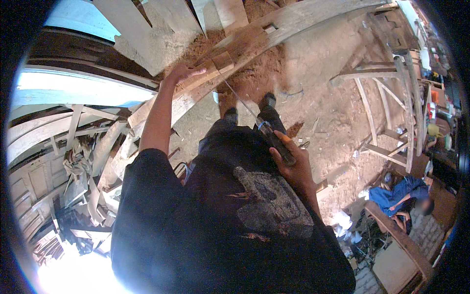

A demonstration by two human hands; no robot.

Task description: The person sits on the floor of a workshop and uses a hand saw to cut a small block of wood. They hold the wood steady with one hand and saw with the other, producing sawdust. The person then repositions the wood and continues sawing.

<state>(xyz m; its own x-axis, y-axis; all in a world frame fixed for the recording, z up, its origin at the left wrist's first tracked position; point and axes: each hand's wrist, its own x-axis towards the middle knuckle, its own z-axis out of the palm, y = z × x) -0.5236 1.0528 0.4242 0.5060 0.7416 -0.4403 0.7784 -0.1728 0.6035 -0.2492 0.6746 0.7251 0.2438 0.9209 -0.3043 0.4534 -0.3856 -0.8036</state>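
My right hand (297, 166) is wrapped round the dark handle of a hand saw (267, 131). The saw's thin blade, seen nearly edge-on, slants up and left to a short piece of wood (215, 67). That piece lies on a long wooden plank (281, 36) running across in front of me. My left hand (182, 73) grips the left part of the short piece, with some fingers stretched along it; its underside is hidden. The blade's tip meets the wood near its right end, though I cannot tell how deep it sits.
A wooden trestle frame (377, 110) stands at the right. Stacked boards (142, 44) lean at the far left, and scrap wood (81, 166) piles up nearer. Another person (399, 198) is low down at the lower right. Sawdust and chips litter the dirt floor (313, 93).
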